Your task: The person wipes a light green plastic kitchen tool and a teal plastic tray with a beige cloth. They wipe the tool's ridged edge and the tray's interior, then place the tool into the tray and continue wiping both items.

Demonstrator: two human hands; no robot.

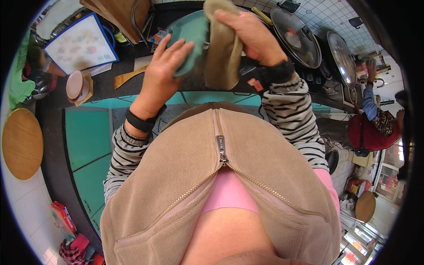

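My left hand point(162, 63) grips a round green dish point(190, 36) tilted on its edge above the dark counter; its fingers spread over the near face. Motion blurs the dish, and whether it is a plate or a shallow bowl cannot be told. A folded brown cloth point(222, 63) hangs from my right hand point(250, 36), pinched between thumb and fingers beside the dish's right edge. The cloth covers part of that edge. A wooden spatula point(129, 77) lies on the counter left of my left hand.
A pink cup point(78, 85) stands near the counter's front edge, before a blue-framed board point(82, 44). Wooden boards point(121, 16) lean in a metal rack at the back. Lidded pans point(296, 38) sit on the right. Another person point(372, 122) stands at the far right.
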